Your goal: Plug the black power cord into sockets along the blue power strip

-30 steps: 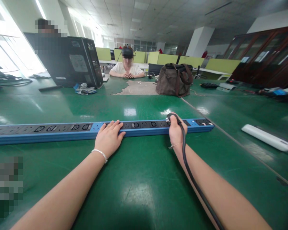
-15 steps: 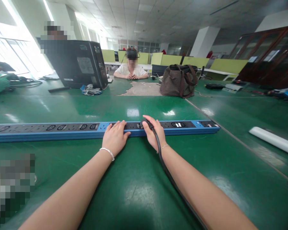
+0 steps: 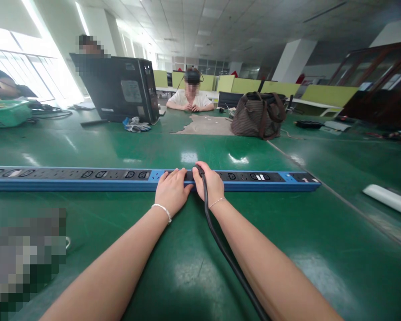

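Observation:
A long blue power strip [image 3: 87, 185] with black sockets lies across the green table. My left hand [image 3: 172, 189] rests on the strip near its middle, fingers laid over the top and thumb along the front edge. Just right of it, my right hand [image 3: 210, 183] grips the plug end of a black cable [image 3: 220, 243] against the strip's sockets. The plug's contact face is hidden by my fingers. From there the cable runs down toward the bottom edge, beside my right forearm.
Beyond the strip are a black computer case [image 3: 127, 91], gloves [image 3: 137, 125], a brown bag [image 3: 257, 116] and a seated person [image 3: 190, 100]. A green basket [image 3: 6, 113] is at left, a white bar [image 3: 390, 200] at right. A blurred object lies lower left.
My right hand has moved left along the strip with the cable plug, closer to my left hand. The whole view has shifted slightly, so the strip appears further right.

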Available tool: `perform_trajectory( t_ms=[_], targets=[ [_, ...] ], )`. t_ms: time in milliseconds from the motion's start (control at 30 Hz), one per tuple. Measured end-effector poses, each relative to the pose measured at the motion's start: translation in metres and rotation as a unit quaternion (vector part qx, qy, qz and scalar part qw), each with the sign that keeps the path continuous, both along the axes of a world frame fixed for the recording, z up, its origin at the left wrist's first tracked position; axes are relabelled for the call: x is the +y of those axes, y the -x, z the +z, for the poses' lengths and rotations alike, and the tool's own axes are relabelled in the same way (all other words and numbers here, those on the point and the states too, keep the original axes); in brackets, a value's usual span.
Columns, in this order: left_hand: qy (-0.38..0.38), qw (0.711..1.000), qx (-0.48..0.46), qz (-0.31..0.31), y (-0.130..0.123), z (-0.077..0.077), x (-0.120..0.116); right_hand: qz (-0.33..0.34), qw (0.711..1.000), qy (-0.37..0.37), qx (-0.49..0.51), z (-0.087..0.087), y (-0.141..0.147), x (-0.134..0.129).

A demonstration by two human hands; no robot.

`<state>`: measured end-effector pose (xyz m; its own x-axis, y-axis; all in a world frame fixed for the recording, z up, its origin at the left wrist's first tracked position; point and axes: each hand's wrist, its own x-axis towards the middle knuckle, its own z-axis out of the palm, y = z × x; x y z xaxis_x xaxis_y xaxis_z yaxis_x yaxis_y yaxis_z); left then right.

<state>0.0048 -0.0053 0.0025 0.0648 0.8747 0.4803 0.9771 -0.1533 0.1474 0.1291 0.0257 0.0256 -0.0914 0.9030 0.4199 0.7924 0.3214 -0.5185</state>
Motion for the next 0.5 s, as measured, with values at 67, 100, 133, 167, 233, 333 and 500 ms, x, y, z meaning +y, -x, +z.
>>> perform_trajectory(
  t_ms=[67,100,133,167,233,333,500],
  targets=[
    [-0.002,1.0,-0.004,-0.001,0.0,0.0,0.0,-0.004,1.0,-0.007,-0.023,0.0,0.003,-0.001],
    [-0.003,1.0,-0.006,-0.001,0.0,0.0,0.0,-0.004,0.999,-0.012,-0.035,0.001,0.004,-0.002],
    [-0.003,1.0,-0.007,-0.001,0.0,0.0,0.0,-0.004,0.999,-0.017,-0.048,0.001,0.005,-0.003],
    [-0.002,1.0,-0.009,0.0,0.0,0.0,0.0,-0.004,0.998,-0.023,-0.062,0.001,0.007,-0.004],
    [0.004,1.0,-0.012,0.002,0.0,0.0,0.001,-0.001,0.995,-0.036,-0.088,0.001,0.008,-0.005],
    [0.009,1.0,-0.015,0.003,0.0,0.0,0.001,0.004,0.994,-0.039,-0.098,0.001,0.008,-0.004],
    [0.004,1.0,-0.005,-0.002,0.0,0.0,0.001,0.002,1.0,0.013,-0.017,-0.002,-0.004,0.005]
  ],
)
